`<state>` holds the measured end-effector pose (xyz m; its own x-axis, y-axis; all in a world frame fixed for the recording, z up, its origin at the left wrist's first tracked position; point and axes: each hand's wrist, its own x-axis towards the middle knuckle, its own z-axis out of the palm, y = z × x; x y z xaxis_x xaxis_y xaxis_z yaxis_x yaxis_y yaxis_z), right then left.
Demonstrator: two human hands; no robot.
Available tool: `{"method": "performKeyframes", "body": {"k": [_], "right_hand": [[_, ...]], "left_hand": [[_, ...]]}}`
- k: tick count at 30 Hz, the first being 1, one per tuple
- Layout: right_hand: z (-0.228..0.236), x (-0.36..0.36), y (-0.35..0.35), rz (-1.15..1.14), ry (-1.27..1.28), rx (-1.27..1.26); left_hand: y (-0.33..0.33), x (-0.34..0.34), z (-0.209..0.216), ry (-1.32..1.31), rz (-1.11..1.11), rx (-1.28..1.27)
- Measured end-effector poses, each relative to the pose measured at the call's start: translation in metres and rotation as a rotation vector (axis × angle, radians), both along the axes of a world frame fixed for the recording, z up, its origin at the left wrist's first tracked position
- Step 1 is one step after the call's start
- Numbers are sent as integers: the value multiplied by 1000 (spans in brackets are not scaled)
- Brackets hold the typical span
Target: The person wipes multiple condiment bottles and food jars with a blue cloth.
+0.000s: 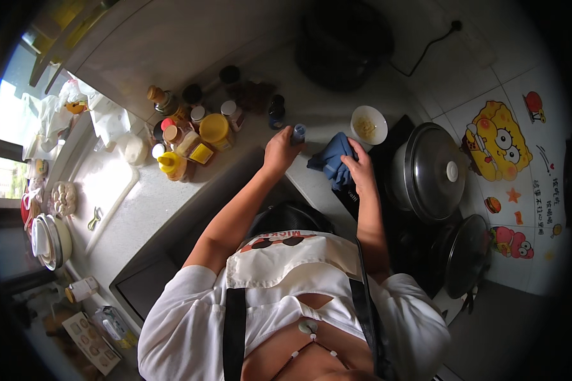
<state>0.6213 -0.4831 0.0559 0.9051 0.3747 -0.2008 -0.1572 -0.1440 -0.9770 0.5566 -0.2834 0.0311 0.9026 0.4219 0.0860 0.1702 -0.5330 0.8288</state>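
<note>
My left hand (281, 154) is closed around a small container with a bluish-grey round top (299, 133), held over the counter; the fingers hide most of its body. Beside it, my right hand (361, 170) grips a bunched dark blue cloth (332, 161) near the counter's front edge. A white bowl (376, 117) with pale, crumbly bits inside stands just beyond the cloth. Behind my left hand is a small dark bottle (276, 112) with a black cap.
Several jars and bottles crowd the left counter, among them a yellow-lidded jar (215, 130) and a yellow squeeze bottle (170, 164). On the right, a lidded steel pot (429, 170) and a dark lidded pan (469, 255) sit on the black stove. A large dark appliance (343, 44) stands at the back.
</note>
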Motion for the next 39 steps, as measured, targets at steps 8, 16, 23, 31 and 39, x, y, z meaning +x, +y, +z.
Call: {"method": "performKeyframes", "body": {"k": [8,16,23,31,39], "right_hand": [[-13,16,0,93,-66,-69],[-6,21,12,184,-83,-74],[15,5,20,243,-159,-162],[61,-19,64,532,-364,-112],[118,-105,161,939,-432,52]], "left_hand": [[-3,29,-11,28,76,3],[-2,39,-41,-33,97,92],[-1,22,-36,-72,109,121],[19,-60,6,-249,62,7],[81,-234,27,-244,414,-252]]}}
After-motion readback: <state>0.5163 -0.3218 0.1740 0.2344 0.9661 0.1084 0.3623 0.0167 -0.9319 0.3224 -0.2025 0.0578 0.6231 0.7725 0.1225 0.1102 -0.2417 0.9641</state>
